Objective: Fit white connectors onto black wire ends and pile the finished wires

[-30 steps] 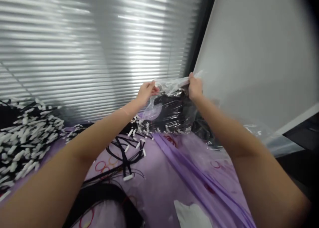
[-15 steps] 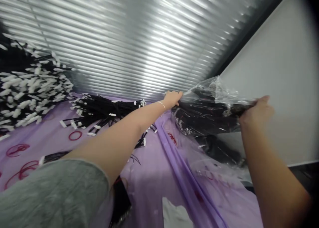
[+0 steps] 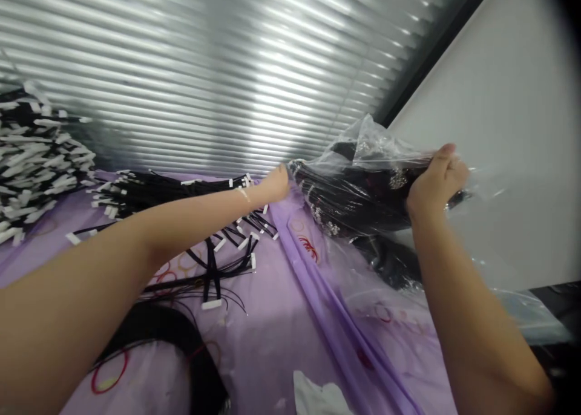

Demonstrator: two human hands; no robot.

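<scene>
A clear plastic bag [image 3: 363, 191] stuffed with black wires hangs above the purple cloth [image 3: 290, 318] at the right. My right hand [image 3: 436, 182] is closed round the bag's right end and holds it up. My left hand [image 3: 275, 186] reaches to the bag's left end, where the wire ends show; its fingers are hidden behind the hand. A second bundle of black wires in plastic [image 3: 390, 270] lies under the held bag.
Black wires with white connectors lie in a pile [image 3: 31, 155] at the far left and in a row [image 3: 167, 188] along the back. A loose tied bundle [image 3: 213, 264] sits mid-cloth. Window blinds [image 3: 204, 70] and a white wall panel [image 3: 508, 130] close the back.
Both hands held the bag's top edge together. My right hand then swung the bag's end out to the right, tipping the bag sideways, while my left hand stayed at its left end.
</scene>
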